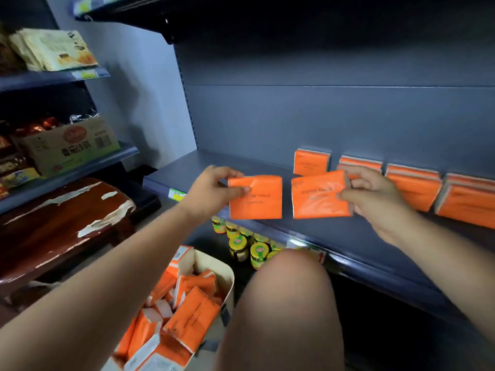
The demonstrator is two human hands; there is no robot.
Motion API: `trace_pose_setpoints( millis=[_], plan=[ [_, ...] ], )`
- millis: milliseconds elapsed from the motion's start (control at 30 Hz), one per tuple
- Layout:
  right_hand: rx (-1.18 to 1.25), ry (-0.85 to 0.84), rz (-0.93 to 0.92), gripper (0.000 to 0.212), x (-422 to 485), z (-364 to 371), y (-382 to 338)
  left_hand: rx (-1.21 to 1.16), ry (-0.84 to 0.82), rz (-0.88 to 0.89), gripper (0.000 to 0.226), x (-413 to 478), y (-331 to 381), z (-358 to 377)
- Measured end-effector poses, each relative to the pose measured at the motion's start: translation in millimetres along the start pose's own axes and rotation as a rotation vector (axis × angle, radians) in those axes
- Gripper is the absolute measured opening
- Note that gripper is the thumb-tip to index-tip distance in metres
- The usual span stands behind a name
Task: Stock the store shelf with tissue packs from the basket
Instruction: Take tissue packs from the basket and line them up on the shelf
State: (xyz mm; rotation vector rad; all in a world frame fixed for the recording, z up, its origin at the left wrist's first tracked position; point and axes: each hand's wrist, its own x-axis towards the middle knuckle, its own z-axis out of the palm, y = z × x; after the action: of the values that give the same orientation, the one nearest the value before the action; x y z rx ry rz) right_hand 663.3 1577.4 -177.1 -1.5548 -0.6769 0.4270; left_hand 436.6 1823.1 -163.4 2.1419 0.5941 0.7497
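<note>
jars point(259, 251) below shelf point(356, 236), knee point(292, 282) beside basket point(211, 263)

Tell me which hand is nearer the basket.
Left. The left hand holds a pack above the basket; the right hand holds another farther right, over the shelf.

What I can't make out around the shelf point(348, 238)

At its right end the last tissue stack point(471, 202) runs off the frame, and the right hand point(375, 199) covers part of another stack point(360, 162) at the shelf's back. The print on that hand's tissue pack point(320, 195) is too smeared for me to read. Below the shelf, jars point(258, 251) sit half behind its lip and a knee point(289, 290), their labels too small to read. The basket point(229, 279) is cut by the bottom edge and crossed by the left forearm point(107, 277).
</note>
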Motion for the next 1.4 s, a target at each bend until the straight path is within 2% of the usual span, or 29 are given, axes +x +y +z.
trace_pose_setpoints(
  millis=[100,300,533,700,1000,1167,1400],
  plan=[
    [-0.03,0.049,-0.026,0.043,-2.7,-22.9,-6.0,-0.055,-0.018,-0.008,0.03,13.6,16.2,40.3],
    [-0.138,0.185,-0.051,0.046,8.5,-43.2,2.2,-0.14,-0.016,-0.101,0.036,28.8,9.6,111.1],
    [-0.344,0.133,-0.057,0.048,33.5,-60.8,23.6,-0.186,0.027,-0.15,0.038,64.5,-18.2,129.9],
    [-0.389,0.164,-0.059,0.048,56.4,-68.3,33.9,-0.198,0.028,-0.158,0.041,102.2,-29.7,151.4],
    [-0.407,0.128,-0.116,0.049,86.3,-56.2,54.0,-0.213,0.137,-0.202,0.036,174.1,-46.4,209.0],
    [-0.492,0.09,-0.175,0.049,97.9,-46.6,60.8,-0.261,0.118,-0.2,0.047,208.4,-75.1,225.0],
    [-0.495,0.102,-0.186,0.049,109.4,-41.2,64.2,-0.279,0.14,-0.182,0.031,210.4,-60.7,229.9]
  ],
)
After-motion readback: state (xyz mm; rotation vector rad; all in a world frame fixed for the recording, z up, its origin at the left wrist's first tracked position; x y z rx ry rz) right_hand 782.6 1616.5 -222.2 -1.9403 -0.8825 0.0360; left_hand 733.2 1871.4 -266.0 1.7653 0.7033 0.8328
